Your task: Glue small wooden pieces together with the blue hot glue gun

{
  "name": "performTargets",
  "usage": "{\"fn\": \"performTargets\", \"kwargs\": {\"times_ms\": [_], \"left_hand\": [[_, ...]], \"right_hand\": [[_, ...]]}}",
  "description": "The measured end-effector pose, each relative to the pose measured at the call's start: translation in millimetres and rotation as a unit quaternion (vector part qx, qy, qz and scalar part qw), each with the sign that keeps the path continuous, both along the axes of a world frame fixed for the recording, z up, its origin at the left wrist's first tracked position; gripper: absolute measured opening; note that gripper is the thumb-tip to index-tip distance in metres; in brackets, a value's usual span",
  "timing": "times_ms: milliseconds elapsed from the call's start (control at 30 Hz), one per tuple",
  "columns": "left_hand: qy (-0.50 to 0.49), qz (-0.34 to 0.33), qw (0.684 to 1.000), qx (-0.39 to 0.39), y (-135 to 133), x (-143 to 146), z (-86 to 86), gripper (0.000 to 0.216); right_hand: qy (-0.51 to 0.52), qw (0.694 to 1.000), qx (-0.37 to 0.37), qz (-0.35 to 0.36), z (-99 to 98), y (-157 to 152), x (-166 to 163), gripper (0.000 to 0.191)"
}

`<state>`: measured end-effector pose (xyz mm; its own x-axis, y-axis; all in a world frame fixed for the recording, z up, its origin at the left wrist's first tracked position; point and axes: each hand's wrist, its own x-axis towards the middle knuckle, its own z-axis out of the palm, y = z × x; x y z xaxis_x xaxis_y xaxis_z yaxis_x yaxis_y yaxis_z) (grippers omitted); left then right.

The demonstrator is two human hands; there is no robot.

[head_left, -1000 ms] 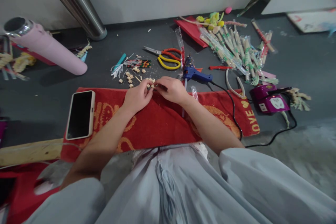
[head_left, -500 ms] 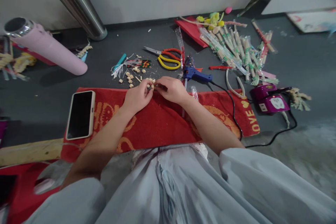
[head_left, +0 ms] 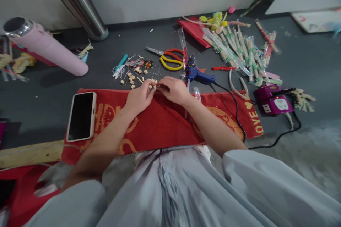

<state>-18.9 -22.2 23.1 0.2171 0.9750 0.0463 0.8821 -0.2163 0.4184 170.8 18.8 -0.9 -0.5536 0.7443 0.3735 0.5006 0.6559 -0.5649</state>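
My left hand (head_left: 140,96) and my right hand (head_left: 173,90) meet at the far edge of a red towel (head_left: 160,124), fingers pinched close together. Between the fingertips is a small pale piece (head_left: 155,86), partly covered by them; its exact kind I cannot make out. More small cream-coloured pieces (head_left: 130,76) lie scattered just beyond my left hand. White strings (head_left: 123,70) and a teal stick (head_left: 122,60) are behind those. Scissors (head_left: 170,59) with red and yellow handles rest past my hands. A blue glue gun (head_left: 200,76) stands beyond my right wrist.
On the towel's left lies a phone (head_left: 81,116). A pink tumbler (head_left: 53,49) and a steel flask (head_left: 82,10) stand behind it. Wrapped sticks (head_left: 239,48) are heaped at back right. A black cord (head_left: 238,113) runs near my right forearm, by a purple power socket (head_left: 274,101).
Hardly anything differs. Both hands stay pinched together at the same spot, with only a slight shift of the fingers.
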Motion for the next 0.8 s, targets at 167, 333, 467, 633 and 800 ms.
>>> {"fn": "performTargets", "kwargs": {"times_ms": [167, 333, 467, 633, 800], "left_hand": [[-0.017, -0.006, 1.000, 0.006, 0.0, -0.9, -1.0, 0.023], [-0.028, -0.010, 0.999, 0.014, 0.2, -0.8, -2.8, 0.022], [-0.041, -0.013, 0.999, 0.006, 1.2, -1.5, -2.8, 0.021], [-0.075, -0.014, 0.997, 0.006, 2.1, -3.5, -2.8, 0.019], [-0.093, -0.013, 0.996, 0.007, 3.0, -4.4, -3.7, 0.019]], "right_hand": [[0.009, 1.000, 0.000, -0.005, -0.4, 0.1, 0.2, 0.018], [0.016, 1.000, 0.005, -0.005, 0.5, -0.7, 0.3, 0.016], [0.017, 1.000, 0.007, -0.008, -0.2, -0.7, -0.1, 0.015], [0.017, 1.000, 0.011, -0.008, -1.1, -0.1, -0.2, 0.013], [0.010, 1.000, 0.002, -0.008, 0.2, -0.5, -0.4, 0.013]]}}
